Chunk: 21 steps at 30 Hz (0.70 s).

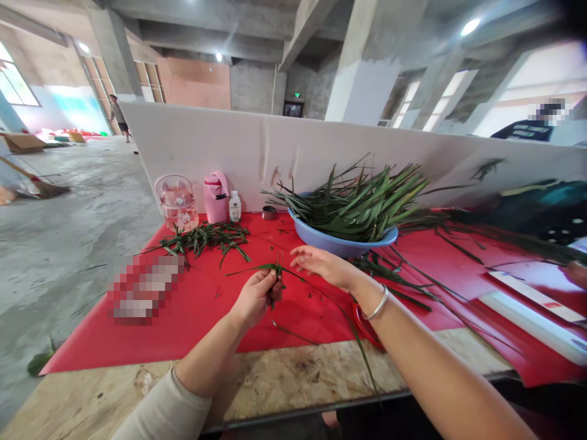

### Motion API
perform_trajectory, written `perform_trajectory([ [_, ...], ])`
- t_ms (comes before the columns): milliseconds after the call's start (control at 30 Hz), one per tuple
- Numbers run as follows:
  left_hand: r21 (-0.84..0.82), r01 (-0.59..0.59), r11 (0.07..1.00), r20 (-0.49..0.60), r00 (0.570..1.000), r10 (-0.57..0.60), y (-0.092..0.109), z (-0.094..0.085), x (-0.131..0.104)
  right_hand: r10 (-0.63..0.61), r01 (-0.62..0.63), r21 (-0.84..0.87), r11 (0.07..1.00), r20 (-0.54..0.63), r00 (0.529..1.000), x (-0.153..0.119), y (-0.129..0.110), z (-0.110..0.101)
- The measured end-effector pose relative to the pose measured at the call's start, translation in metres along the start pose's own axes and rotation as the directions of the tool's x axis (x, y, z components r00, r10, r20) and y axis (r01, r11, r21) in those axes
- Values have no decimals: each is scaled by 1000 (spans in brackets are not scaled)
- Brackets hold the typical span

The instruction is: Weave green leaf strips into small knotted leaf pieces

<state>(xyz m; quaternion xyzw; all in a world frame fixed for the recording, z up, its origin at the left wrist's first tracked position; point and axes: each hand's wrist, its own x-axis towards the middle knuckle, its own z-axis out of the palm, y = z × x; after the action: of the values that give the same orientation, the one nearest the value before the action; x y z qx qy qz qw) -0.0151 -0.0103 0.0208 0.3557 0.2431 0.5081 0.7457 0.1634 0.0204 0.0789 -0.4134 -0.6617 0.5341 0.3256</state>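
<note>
My left hand (260, 294) is closed round a small bunch of folded green leaf strips (277, 269), its thumb pressed on top. One long strip trails from this bunch to the right, under my right forearm and over the table's front edge. Just right of the bunch, my right hand (316, 264) hovers with fingers stretched out and nothing visible in them. Behind it stands a blue basin (321, 241) heaped with long green leaves (367, 201). A pile of knotted leaf pieces (206, 240) lies to the left on the red cloth (192, 330).
A pink clear jug (178, 205), a pink bottle (215, 198), a small white bottle (235, 206) and a round tin (268, 212) line the white partition (220, 140). A red dish (364, 321) sits partly beneath my right forearm. Another person's hand (575, 273) shows at far right.
</note>
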Motion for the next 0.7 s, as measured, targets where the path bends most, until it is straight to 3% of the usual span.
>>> perform_trajectory([
  [67, 20, -2, 1000, -23, 1000, 3, -1, 1, 1, -174, 149, -163, 975, -149, 973, 0, -2, 10],
  [133, 38, -1, 999, -35, 999, 3, -2, 2, 1, -244, 192, -296, 936, -150, 958, -1, -4, 21],
  [233, 58, 10, 998, -37, 999, -8, -3, 3, 0, -254, 189, -381, 905, -130, 958, 0, -8, 32],
  [400, 49, 9, 999, -18, 1000, -9, -4, 1, 1, -225, 165, -329, 930, -153, 962, 1, -7, 38],
  [567, 66, -11, 998, 7, 1000, 10, -8, -2, 3, -189, 169, -208, 963, -82, 979, 1, -7, 37],
  [700, 37, -12, 999, 27, 1000, 11, -9, -3, 3, -212, 167, -275, 947, -141, 967, 4, -8, 36],
])
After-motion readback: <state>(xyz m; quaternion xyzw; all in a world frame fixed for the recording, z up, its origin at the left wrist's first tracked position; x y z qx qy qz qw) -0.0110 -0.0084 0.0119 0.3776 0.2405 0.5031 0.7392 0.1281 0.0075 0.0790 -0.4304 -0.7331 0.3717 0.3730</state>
